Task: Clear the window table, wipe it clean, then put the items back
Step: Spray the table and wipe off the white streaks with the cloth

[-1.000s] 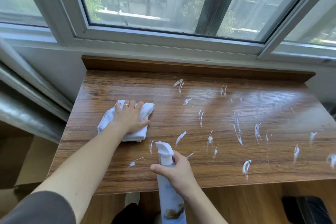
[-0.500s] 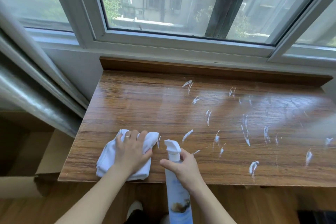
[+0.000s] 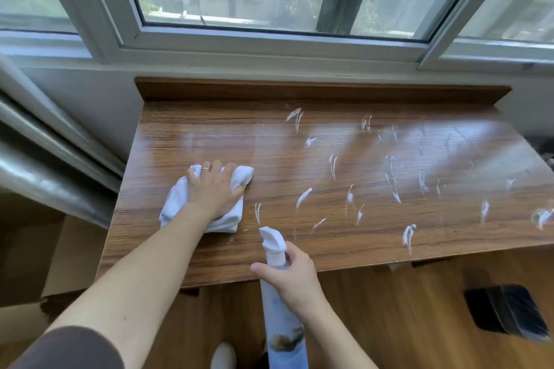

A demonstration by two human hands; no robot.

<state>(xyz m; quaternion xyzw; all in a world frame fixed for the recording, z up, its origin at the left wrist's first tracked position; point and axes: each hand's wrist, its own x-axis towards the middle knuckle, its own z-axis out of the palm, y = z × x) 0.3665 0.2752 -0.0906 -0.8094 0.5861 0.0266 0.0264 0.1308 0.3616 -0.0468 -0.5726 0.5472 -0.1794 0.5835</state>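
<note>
The wooden window table (image 3: 374, 243) carries several white foam streaks (image 3: 392, 186) over its middle and right. My left hand (image 3: 214, 189) presses flat on a crumpled white cloth (image 3: 177, 204) at the table's left side. My right hand (image 3: 295, 277) grips the neck of a white spray bottle (image 3: 280, 308) at the table's front edge, nozzle pointing away over the table. The surface around the cloth looks wet and glossy.
A window frame (image 3: 269, 48) runs along the back above a raised wooden ledge (image 3: 299, 91). Metal pipes (image 3: 45, 159) slope at the left. A dark object (image 3: 509, 311) lies on the wooden floor at the lower right.
My left hand has pushed the cloth away from the front edge toward the table's middle left. The right hand holds the bottle in much the same place.
</note>
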